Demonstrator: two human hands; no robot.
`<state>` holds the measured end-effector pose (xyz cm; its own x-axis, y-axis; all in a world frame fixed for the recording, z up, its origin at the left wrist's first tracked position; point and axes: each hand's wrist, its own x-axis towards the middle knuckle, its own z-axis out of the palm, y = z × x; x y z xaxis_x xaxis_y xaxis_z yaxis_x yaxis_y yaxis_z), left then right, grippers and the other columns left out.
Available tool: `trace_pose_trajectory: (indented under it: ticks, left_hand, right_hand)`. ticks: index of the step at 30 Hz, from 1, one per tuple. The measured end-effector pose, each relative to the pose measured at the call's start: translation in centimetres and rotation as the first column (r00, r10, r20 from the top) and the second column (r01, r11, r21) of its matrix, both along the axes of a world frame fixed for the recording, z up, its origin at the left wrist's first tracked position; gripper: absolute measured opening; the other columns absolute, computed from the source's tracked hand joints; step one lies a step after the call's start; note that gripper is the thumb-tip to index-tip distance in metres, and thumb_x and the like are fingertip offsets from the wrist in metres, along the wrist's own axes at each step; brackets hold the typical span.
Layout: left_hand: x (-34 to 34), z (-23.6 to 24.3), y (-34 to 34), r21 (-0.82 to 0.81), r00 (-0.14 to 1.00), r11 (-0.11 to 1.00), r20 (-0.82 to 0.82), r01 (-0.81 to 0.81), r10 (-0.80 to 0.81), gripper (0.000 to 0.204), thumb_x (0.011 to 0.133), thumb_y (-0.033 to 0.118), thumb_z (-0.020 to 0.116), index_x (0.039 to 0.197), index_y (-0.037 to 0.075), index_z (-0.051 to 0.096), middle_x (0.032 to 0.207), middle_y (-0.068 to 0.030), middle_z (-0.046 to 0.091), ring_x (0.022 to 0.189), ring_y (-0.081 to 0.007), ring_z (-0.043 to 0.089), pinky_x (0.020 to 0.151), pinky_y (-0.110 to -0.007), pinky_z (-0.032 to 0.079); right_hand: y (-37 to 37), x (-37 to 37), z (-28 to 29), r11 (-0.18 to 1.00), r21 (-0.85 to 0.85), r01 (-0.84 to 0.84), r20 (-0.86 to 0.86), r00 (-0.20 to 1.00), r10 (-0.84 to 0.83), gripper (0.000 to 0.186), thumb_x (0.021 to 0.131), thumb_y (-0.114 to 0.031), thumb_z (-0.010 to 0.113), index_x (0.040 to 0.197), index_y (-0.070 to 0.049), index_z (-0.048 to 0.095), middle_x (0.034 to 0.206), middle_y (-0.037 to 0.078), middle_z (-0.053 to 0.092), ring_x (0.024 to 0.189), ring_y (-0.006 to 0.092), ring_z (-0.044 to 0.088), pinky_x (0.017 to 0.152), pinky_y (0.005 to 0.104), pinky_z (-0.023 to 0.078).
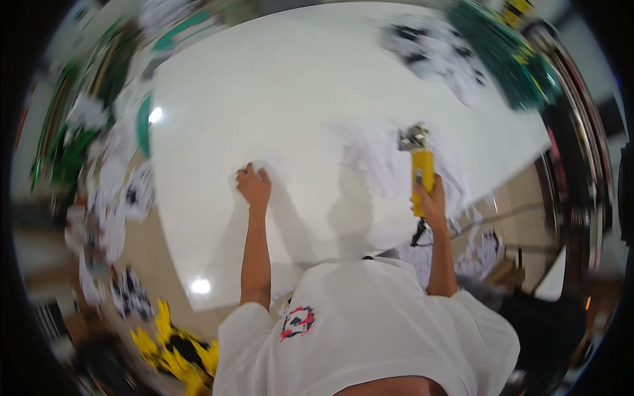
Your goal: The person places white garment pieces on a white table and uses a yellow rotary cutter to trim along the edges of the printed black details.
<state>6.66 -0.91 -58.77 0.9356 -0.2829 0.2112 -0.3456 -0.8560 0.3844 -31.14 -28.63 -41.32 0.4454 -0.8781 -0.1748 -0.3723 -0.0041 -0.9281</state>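
A yellow electric hand cutter (422, 173) with a shiny metal head is gripped in my right hand (431, 203), its head pointing away from me. A black cord leaves its near end. Beneath and around it, crumpled white fabric (380, 165) lies on the white table (277, 86). To the left, my left hand (253, 186) rests on the tabletop with its fingers curled together. A pale, blurred scrap of white shows just beyond those fingertips; whether they pinch it is hidden.
White and black fabric (429, 49) lies at the table's far right, beside a green plastic-wrapped bundle (508, 56). White cloth heaps (109, 178) sit off the left edge. Yellow and black fabric (178, 350) is on the floor at lower left. A cable (502, 214) runs off to the right.
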Motion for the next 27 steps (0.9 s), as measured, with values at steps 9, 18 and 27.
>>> trace_pose_trajectory:
  ticks: [9,18,27]
  left_hand:
    - [-7.3,-0.6,-16.3,-0.052,0.888,0.890,-0.068,0.452,-0.455,0.058,0.086,0.024,0.075,0.138,0.010,0.057,0.136,-0.0187,0.049,0.121,-0.0395,0.049,0.097,-0.055,0.043]
    - [-20.8,0.1,-34.9,0.178,0.569,0.541,-0.219,0.822,-0.792,0.066,0.079,0.021,0.074,0.140,0.004,0.058,0.163,-0.0223,0.038,0.155,-0.0454,0.026,0.119,-0.075,0.018]
    - [-24.5,1.0,-48.7,-0.341,0.164,0.188,-0.097,0.921,-0.982,0.045,0.094,0.025,0.075,0.133,0.005,0.066,0.139,-0.0151,0.067,0.129,-0.0345,0.061,0.110,-0.049,0.046]
  right_hand:
    - [-4.1,-3.8,-0.8,0.927,0.032,0.374,0.032,0.927,-0.374,0.059,0.089,-0.022,0.076,0.132,0.004,0.047,0.091,0.013,0.065,0.063,0.0191,0.066,0.051,0.0357,0.056]
    - [-14.8,-11.2,-1.4,0.856,0.055,0.514,0.065,0.854,-0.517,0.054,0.090,-0.023,0.075,0.127,0.003,0.047,0.089,0.012,0.064,0.061,0.0195,0.067,0.048,0.0352,0.058]
    - [-30.4,-17.2,-6.0,0.861,0.096,0.499,0.051,0.862,-0.505,0.051,0.092,-0.021,0.074,0.129,0.002,0.047,0.091,0.013,0.064,0.062,0.0195,0.067,0.048,0.0359,0.058]
